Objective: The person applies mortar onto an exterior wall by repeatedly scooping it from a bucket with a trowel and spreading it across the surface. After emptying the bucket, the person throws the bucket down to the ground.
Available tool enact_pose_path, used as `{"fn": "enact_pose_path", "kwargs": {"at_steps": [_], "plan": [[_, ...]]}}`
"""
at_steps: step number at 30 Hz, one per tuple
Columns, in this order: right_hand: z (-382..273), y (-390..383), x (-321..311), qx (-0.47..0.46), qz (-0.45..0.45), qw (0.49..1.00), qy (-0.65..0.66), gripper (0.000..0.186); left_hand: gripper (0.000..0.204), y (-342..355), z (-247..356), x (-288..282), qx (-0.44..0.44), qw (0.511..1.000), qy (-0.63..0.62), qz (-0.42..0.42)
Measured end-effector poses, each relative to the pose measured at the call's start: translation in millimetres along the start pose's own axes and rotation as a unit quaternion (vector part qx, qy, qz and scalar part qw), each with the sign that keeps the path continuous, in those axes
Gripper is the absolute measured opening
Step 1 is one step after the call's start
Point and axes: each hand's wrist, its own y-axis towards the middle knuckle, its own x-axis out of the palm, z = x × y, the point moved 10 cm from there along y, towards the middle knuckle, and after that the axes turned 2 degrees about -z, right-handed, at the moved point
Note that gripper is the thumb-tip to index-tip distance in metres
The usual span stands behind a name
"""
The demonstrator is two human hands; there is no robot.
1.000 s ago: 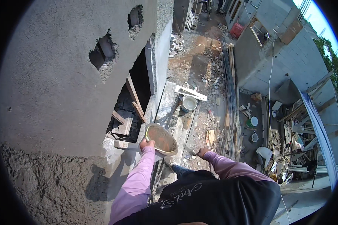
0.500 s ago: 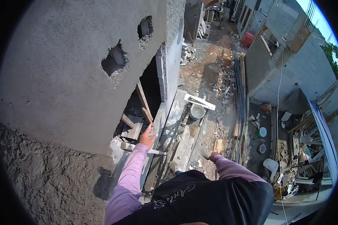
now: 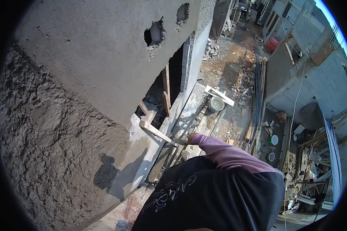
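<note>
My right hand (image 3: 191, 138) is closed, reaching across in front of my chest over the scaffold boards (image 3: 199, 133). A flat grey trowel blade (image 3: 180, 141) seems to stick out from it to the left; its handle is hidden in the fist. Close by the blade's tip is the end of a pale wooden batten (image 3: 158, 133), which juts out from the wall opening. My left hand is out of view. On the left stands the wall, with smooth grey plaster (image 3: 92, 57) above and rough wet mortar (image 3: 58, 154) below.
A bucket (image 3: 216, 104) stands on the boards beside a white board (image 3: 219, 95). Loose timber (image 3: 166, 86) leans in the dark wall opening. Long metal bars (image 3: 255, 96) and rubble (image 3: 239, 82) lie on the ground below. A cable (image 3: 296, 104) hangs at the right.
My right hand has swung left and up toward the batten. My left hand, spread near the opening before, has left the view. The view has turned toward the rough mortar.
</note>
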Motion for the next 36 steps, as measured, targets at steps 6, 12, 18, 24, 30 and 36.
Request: {"fn": "enact_pose_path", "kwargs": {"at_steps": [6,12,18,24,30,36], "plan": [[-85,1,-20,-0.031,-0.01,0.996,0.079,0.054,0.057,30,102,21,0.164,0.983,-0.062,0.054],[-70,-17,-15,-0.049,0.059,0.992,0.101,0.049,0.055,-61,384,0,0.541,0.827,-0.151,0.018],[67,-41,8,0.1,0.1,0.969,0.201,0.048,0.053,-37,407,-29,0.489,0.848,-0.2,-0.045],[241,-83,87,0.291,0.066,0.927,0.225,0.068,0.048,64,184,27,0.014,0.986,-0.144,-0.08],[315,-102,105,0.353,-0.034,0.883,0.308,0.067,0.047,0,119,56,-0.107,0.98,-0.166,-0.02],[409,-41,56,0.293,-0.073,0.914,0.272,0.071,0.048,-14,263,111,-0.067,0.919,-0.389,0.006]]}}
